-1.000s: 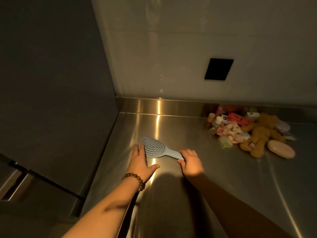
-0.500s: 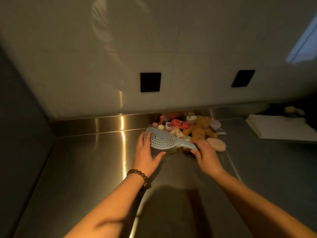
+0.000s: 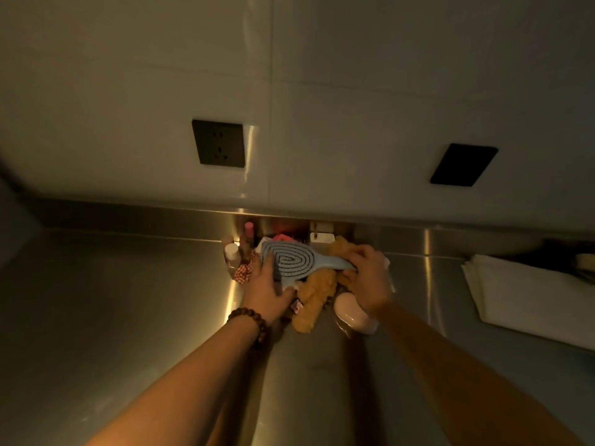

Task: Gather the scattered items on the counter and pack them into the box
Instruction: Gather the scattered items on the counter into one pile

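A light blue hairbrush [image 3: 291, 260] is held over a pile of small items at the back of the steel counter [image 3: 128, 300]. My right hand [image 3: 367, 278] grips its handle. My left hand [image 3: 265, 289] holds the left edge of its head, fingers and thumb around it. Under the brush lie a tan plush toy [image 3: 314, 299], a pink oval soap-like case [image 3: 352, 312], a checked scrunchie [image 3: 243, 273], small bottles [image 3: 232, 252] and a white item [image 3: 320, 237] by the wall. No box is in view.
A white folded cloth or paper stack [image 3: 528, 296] lies on the counter at the right. Two black wall sockets [image 3: 219, 143] [image 3: 463, 164] sit on the tiled wall. The counter's steel upstand [image 3: 128, 217] runs along the back.
Both hands have carried the hairbrush from the left part of the counter rightward and onto the pile of items. The view has swung right with them.
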